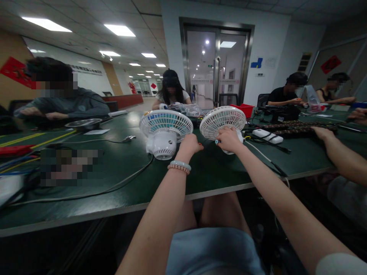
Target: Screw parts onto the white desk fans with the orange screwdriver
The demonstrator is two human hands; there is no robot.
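Two white fans stand side by side on the green table, both tipped so their round grilles slant upward. My left hand is closed beside the left fan, with a small orange tip showing at its fingers. My right hand is closed against the back of the right fan. A small teal-ended object pokes out of its fingers; its kind is too small to tell. My hand partly covers the right fan's motor housing. A grey cord trails from the left fan across the table.
A white power strip with dark cables lies to the right. A plug rests at the left, and a red bin stands behind the fans. Several people sit around the table; another person's hand reaches in at right.
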